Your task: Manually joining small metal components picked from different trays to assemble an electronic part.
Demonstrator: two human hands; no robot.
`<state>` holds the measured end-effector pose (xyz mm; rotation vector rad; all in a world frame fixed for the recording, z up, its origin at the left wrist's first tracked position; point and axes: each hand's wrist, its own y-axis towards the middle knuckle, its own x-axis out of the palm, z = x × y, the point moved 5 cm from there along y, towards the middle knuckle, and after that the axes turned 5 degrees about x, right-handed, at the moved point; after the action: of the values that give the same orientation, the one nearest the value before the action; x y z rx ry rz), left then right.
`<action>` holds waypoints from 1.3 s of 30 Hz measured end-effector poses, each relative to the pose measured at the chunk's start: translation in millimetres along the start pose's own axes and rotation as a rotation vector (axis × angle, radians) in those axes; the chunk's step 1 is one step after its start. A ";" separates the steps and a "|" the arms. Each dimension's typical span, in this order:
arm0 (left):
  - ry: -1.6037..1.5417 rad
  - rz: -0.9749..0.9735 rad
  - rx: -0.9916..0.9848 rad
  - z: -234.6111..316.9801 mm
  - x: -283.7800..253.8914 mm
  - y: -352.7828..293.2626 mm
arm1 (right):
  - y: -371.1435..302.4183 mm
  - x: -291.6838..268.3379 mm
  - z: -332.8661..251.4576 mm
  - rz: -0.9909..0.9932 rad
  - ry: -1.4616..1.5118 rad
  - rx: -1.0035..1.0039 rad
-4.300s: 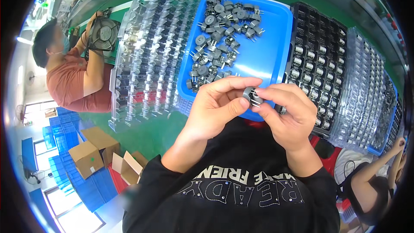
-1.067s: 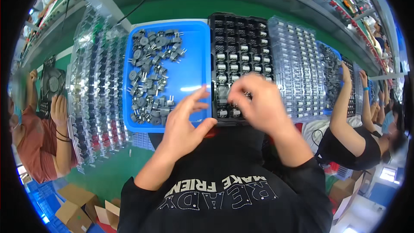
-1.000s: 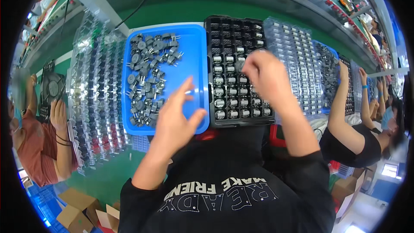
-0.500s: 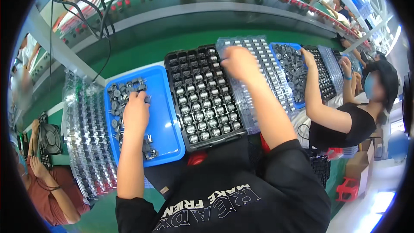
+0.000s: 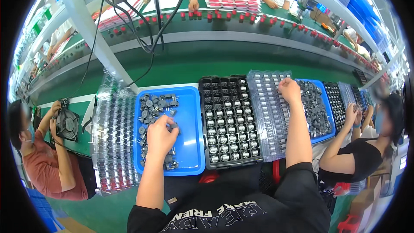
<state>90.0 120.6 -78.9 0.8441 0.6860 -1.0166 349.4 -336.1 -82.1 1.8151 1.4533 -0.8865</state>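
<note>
My left hand [image 5: 160,134] curls its grip among small grey parts [image 5: 152,105] in the blue tray [image 5: 192,146]; my right hand [image 5: 290,90] rests, grip state unclear, on the clear tray [image 5: 269,116].

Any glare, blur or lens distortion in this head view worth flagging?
Head view: strong fisheye, so the green bench and its rails bow toward the black rim; bright overhead light puts glare on the clear plastic trays; left hand in the blue tray and right hand look sharp; the edges smear.

Both arms stretched forward, hands apart.
Left hand [image 5: 160,134] palm down, fingers curled loosely; right hand [image 5: 289,90] reaching farther out, fingers bent, forearm bare.
</note>
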 end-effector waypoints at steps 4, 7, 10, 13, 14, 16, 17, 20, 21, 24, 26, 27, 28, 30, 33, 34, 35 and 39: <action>-0.164 -0.105 -0.162 3.1 -3.9 -8.7 | -6.5 -4.8 -11.6 0.029 -0.029 -0.007; -0.226 -0.037 -0.198 1.8 -2.3 -13.6 | 1.3 -3.4 -11.5 -0.004 -0.078 0.039; -0.421 0.045 -0.199 1.5 -1.7 -22.5 | 4.6 -2.5 -7.7 0.017 -0.081 0.020; -0.755 0.032 -0.231 -9.9 5.8 -39.5 | 2.2 -1.6 -5.4 0.008 0.000 -0.024; -0.952 -0.002 -0.251 -9.6 8.5 -44.8 | 0.6 -1.7 -2.0 -0.021 0.084 -0.027; -1.171 -0.075 -0.341 -1.0 10.0 -60.2 | 0.4 -4.3 7.2 -0.005 0.114 -0.034; -1.241 -0.126 -0.427 -0.1 13.1 -68.6 | -0.4 -4.2 9.3 -0.008 0.107 -0.124; -1.327 -0.195 -0.482 -5.3 22.2 -89.2 | -10.6 -6.4 2.1 -0.051 0.077 -0.186; -1.280 -0.221 -0.464 -6.6 22.3 -93.8 | -12.4 -2.3 2.0 -0.080 0.090 -0.220; -1.253 -0.222 -0.500 5.0 15.1 -100.8 | -15.5 -0.2 -8.1 -0.135 0.077 -0.249; -1.234 -0.156 -0.441 22.1 4.0 -97.3 | -11.0 2.9 -9.7 -0.026 -0.007 -0.312; -1.308 -0.161 -0.364 23.2 6.4 -95.1 | -17.6 -0.5 -21.3 0.031 -0.009 -0.303; -1.376 -0.170 -0.290 24.5 8.7 -91.4 | -26.0 -8.6 -28.7 0.083 -0.011 -0.289; -1.545 -0.200 -0.274 33.5 10.3 -81.5 | -42.2 -16.5 -43.8 0.014 0.177 -0.210; -1.678 -0.178 -0.279 41.3 3.6 -77.4 | -109.0 -19.4 -87.7 -0.059 0.695 -0.261; -1.715 -0.190 -0.277 43.1 1.6 -74.5 | -129.1 -13.4 -95.4 -0.116 0.746 -0.309; -1.759 -0.213 -0.266 44.5 0.9 -73.5 | -151.5 -10.8 -101.6 -0.160 0.792 -0.353; -1.847 -0.213 -0.313 48.9 -1.8 -75.7 | -247.1 12.7 -143.9 -0.534 1.085 -0.274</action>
<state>24.7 58.7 -73.4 -0.6006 -0.6762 -1.3458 125.2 -166.6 -28.2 1.7593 2.6324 0.2145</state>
